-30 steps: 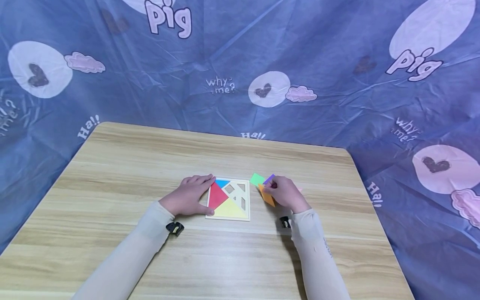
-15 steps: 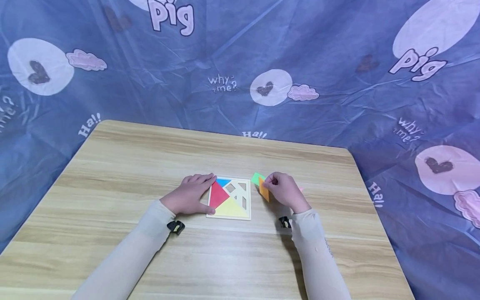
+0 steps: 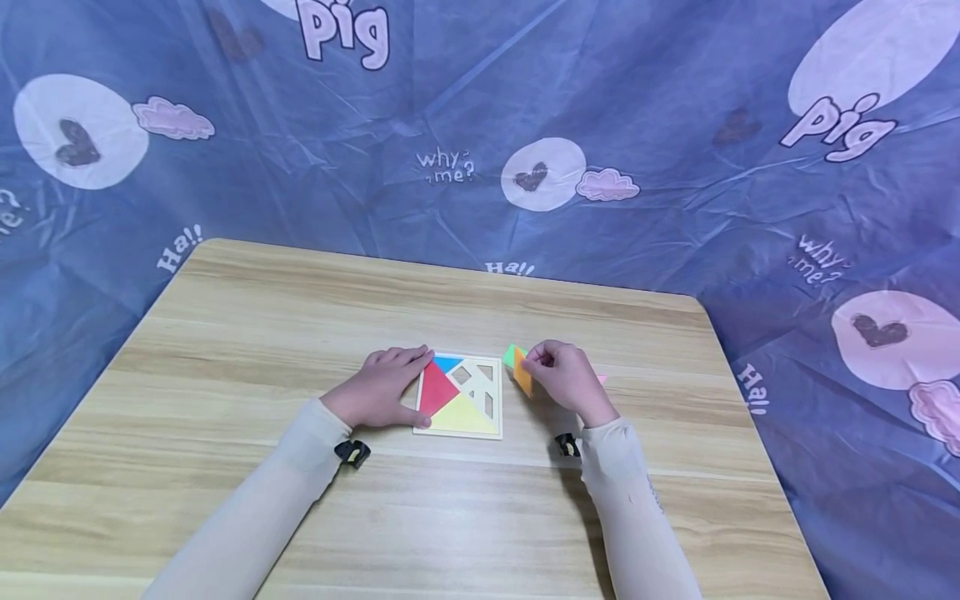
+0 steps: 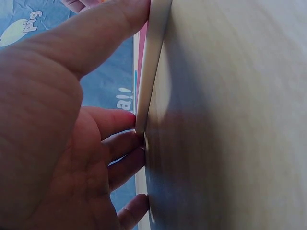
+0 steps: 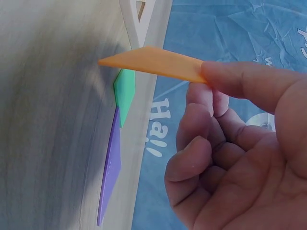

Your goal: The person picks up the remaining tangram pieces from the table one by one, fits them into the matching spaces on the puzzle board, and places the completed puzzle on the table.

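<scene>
A cream tangram board (image 3: pixel 497 421) lies on the table, holding a red piece (image 3: pixel 437 388), a yellow triangle (image 3: pixel 459 415) and a blue piece (image 3: pixel 447 364). My left hand (image 3: pixel 375 390) grips its left side, thumb at the near corner and fingertips at the far one. Thumb and fingertips of my right hand (image 3: pixel 566 379) pinch an orange parallelogram (image 5: pixel 153 63) by one end. It is tilted up on edge just right of the board. Under and behind it lie a green piece (image 5: pixel 125 93) and a purple piece (image 5: pixel 112 163), the purple hidden in the head view.
A pink piece (image 3: pixel 602 379) peeks out right of my right hand. Bare cutouts show in the board's right part. The wooden table (image 3: pixel 465 517) ends at a blue printed cloth (image 3: pixel 465 108) behind and at the sides.
My right hand has lifted and turned the orange parallelogram more upright, shifting slightly away from me and to the left. The left hand stays on the board.
</scene>
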